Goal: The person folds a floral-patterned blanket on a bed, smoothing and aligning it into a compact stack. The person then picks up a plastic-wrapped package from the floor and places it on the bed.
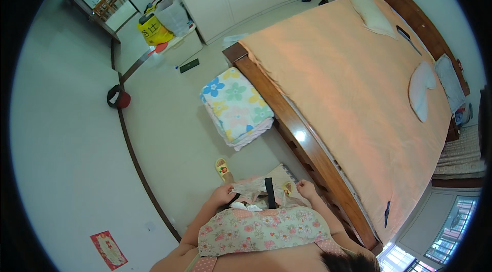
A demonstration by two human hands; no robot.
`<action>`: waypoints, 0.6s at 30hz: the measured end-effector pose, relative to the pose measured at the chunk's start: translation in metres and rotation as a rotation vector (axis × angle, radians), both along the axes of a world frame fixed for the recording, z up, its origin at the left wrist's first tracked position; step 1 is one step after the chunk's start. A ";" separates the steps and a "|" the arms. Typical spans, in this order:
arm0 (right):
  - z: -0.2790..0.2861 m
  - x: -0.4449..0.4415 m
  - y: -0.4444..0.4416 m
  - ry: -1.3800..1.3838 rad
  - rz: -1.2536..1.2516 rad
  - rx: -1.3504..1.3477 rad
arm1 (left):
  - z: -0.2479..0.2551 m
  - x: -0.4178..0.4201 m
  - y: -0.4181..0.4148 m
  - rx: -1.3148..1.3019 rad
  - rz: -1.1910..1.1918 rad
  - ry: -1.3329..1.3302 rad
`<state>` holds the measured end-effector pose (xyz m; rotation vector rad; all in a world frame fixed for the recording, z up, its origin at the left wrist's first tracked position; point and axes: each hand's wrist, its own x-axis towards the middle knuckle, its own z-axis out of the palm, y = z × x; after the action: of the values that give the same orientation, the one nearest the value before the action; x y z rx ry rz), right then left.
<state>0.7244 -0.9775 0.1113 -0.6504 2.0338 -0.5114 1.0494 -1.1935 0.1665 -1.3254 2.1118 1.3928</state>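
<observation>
My left hand (pixel 224 195) is low in the view, left of my waist, by a black strap (pixel 234 199) at the side of a floral garment (pixel 265 229); its curled fingers hide whether the strap is gripped. My right hand (pixel 306 188) is on the other side, its fingers curled, near the bed's wooden rail. A second black strap (pixel 270 193) stands up between the hands at my waist. White crumpled material (pixel 246 206) lies beside it. Below, a foot wears a yellow slipper (pixel 222 169); part of another yellow slipper (pixel 287 188) shows between the hands.
A wooden bed (pixel 303 133) with an orange sheet (pixel 346 68) fills the right side. At its foot is a folded flowered quilt (pixel 238 106). A red and black bin (pixel 123 99) stands by the left wall. Bags (pixel 155 29) sit on a white box (pixel 182 47) by the doorway.
</observation>
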 end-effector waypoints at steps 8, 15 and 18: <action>-0.054 0.064 -0.138 0.147 0.024 0.148 | -0.012 0.123 -0.158 -0.033 0.011 -0.069; -0.074 0.132 -0.349 0.037 0.157 0.006 | 0.003 0.220 -0.308 -0.269 0.189 -0.080; -0.043 0.153 -0.430 0.024 0.235 -0.110 | -0.003 0.225 -0.364 -0.297 0.202 -0.066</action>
<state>0.8771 -1.4072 0.0685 -0.9522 1.9288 -0.4804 1.2749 -1.5579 0.1637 -1.7138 2.2576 1.1153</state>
